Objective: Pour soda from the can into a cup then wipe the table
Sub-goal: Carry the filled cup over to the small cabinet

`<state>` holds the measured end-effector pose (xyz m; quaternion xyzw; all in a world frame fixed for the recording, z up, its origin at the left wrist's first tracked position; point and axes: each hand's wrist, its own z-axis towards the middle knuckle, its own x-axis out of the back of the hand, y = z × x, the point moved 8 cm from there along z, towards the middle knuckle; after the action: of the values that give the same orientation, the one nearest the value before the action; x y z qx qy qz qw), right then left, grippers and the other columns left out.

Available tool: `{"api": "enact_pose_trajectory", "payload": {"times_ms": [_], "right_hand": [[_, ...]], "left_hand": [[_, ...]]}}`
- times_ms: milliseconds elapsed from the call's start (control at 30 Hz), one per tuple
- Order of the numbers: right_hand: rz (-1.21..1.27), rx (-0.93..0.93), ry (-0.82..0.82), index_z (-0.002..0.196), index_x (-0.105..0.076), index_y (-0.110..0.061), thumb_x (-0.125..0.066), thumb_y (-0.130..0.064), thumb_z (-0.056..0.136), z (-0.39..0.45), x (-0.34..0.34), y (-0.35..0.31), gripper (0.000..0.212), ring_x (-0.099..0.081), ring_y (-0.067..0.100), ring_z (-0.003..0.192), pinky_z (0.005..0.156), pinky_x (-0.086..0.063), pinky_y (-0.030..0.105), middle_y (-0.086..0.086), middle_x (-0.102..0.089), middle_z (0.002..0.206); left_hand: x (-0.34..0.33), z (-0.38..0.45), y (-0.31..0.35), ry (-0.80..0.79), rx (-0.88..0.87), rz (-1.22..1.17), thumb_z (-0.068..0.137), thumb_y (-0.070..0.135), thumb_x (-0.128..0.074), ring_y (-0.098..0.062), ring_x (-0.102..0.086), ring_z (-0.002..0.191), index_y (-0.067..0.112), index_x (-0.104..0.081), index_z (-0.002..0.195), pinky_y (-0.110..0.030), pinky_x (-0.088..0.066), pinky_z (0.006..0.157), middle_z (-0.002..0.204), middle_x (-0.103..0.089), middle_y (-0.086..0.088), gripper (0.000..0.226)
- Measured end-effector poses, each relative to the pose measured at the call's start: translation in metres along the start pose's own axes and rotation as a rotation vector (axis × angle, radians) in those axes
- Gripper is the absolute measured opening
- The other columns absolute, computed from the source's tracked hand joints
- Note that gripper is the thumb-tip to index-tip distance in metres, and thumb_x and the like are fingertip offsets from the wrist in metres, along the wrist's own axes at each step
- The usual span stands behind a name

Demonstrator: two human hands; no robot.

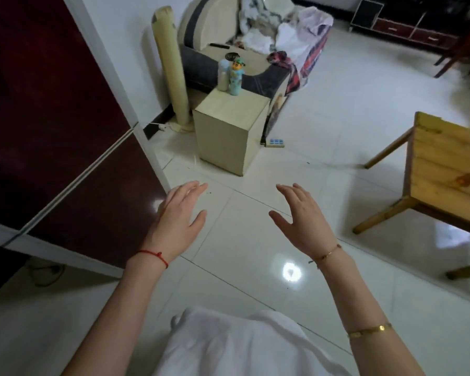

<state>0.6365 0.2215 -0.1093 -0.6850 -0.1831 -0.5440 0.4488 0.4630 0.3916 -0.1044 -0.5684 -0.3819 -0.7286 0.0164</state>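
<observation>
My left hand (178, 215) and my right hand (301, 215) are stretched out in front of me over the white tiled floor, fingers straight and spread, holding nothing. A wooden table (445, 169) stands at the right edge of the view, only its near corner and legs showing. No soda can, cup or cloth is in sight.
A pale cabinet (228, 131) stands ahead with two bottles (229, 76) on top. Behind it are a sofa (244, 50) piled with clothes and a tall tower fan (171, 71). A dark red door (46, 118) fills the left. A power strip (276, 142) lies on the floor.
</observation>
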Motion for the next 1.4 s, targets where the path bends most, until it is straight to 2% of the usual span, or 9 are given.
{"api": "enact_pose_trajectory", "payload": {"times_ms": [233, 400, 533, 767, 967, 1167, 1400], "right_hand": [[-0.023, -0.184, 0.056, 0.147, -0.036, -0.014, -0.055, -0.038, 0.096, -0.075, 0.058, 0.142, 0.06, -0.023, 0.024, 0.147, 0.121, -0.017, 0.037, 0.001, -0.041, 0.15], [-0.03, -0.328, 0.117, 0.146, -0.037, -0.015, -0.055, -0.039, 0.095, -0.133, 0.1, 0.235, 0.059, -0.028, 0.023, 0.144, 0.121, -0.022, 0.041, 0.001, -0.046, 0.146], [-0.005, -0.465, 0.168, 0.147, -0.037, -0.017, -0.055, -0.038, 0.095, -0.179, 0.129, 0.294, 0.058, -0.026, 0.02, 0.146, 0.122, -0.018, 0.041, 0.0, -0.042, 0.149], [0.056, -0.703, 0.268, 0.148, -0.033, -0.02, -0.054, -0.04, 0.095, -0.24, 0.153, 0.377, 0.06, -0.022, 0.016, 0.147, 0.121, -0.021, 0.035, -0.003, -0.038, 0.152], [0.089, -0.812, 0.314, 0.148, -0.033, -0.021, -0.054, -0.041, 0.095, -0.253, 0.164, 0.448, 0.061, -0.025, 0.015, 0.145, 0.12, -0.027, 0.037, -0.004, -0.038, 0.152], [0.097, -0.861, 0.321, 0.149, -0.032, -0.021, -0.054, -0.04, 0.095, -0.237, 0.207, 0.535, 0.061, -0.021, 0.014, 0.147, 0.12, -0.02, 0.031, -0.005, -0.037, 0.153], [0.093, -0.849, 0.369, 0.148, -0.033, -0.018, -0.054, -0.037, 0.096, -0.195, 0.275, 0.637, 0.059, -0.022, 0.015, 0.147, 0.121, -0.024, 0.042, -0.003, -0.04, 0.151]], "left_hand": [[-0.105, 0.029, 0.132, -0.103, -0.135, -0.037, 0.096, 0.024, -0.055, -0.016, -0.031, 0.139, 0.021, -0.043, 0.145, -0.044, -0.032, 0.115, 0.15, -0.04, 0.002, 0.05], [-0.172, 0.045, 0.225, -0.18, -0.261, -0.07, 0.096, 0.025, -0.055, -0.015, -0.033, 0.138, 0.023, -0.043, 0.145, -0.044, -0.033, 0.114, 0.148, -0.041, 0.003, 0.05], [-0.214, 0.056, 0.287, -0.247, -0.352, -0.074, 0.097, 0.026, -0.053, -0.015, -0.033, 0.139, 0.023, -0.042, 0.145, -0.045, -0.032, 0.115, 0.148, -0.041, 0.004, 0.05], [-0.281, 0.081, 0.378, -0.378, -0.528, -0.042, 0.096, 0.026, -0.055, -0.017, -0.036, 0.136, 0.022, -0.043, 0.145, -0.047, -0.034, 0.113, 0.146, -0.044, 0.002, 0.05], [-0.338, 0.117, 0.446, -0.442, -0.605, -0.028, 0.097, 0.027, -0.053, -0.017, -0.035, 0.138, 0.022, -0.041, 0.146, -0.045, -0.033, 0.115, 0.147, -0.044, 0.002, 0.05], [-0.389, 0.172, 0.527, -0.469, -0.65, -0.047, 0.097, 0.025, -0.055, -0.017, -0.036, 0.137, 0.023, -0.042, 0.145, -0.044, -0.034, 0.114, 0.146, -0.045, 0.002, 0.05], [-0.443, 0.248, 0.626, -0.483, -0.693, -0.045, 0.097, 0.027, -0.053, -0.017, -0.037, 0.136, 0.023, -0.042, 0.146, -0.044, -0.034, 0.114, 0.146, -0.045, 0.002, 0.051]]}}
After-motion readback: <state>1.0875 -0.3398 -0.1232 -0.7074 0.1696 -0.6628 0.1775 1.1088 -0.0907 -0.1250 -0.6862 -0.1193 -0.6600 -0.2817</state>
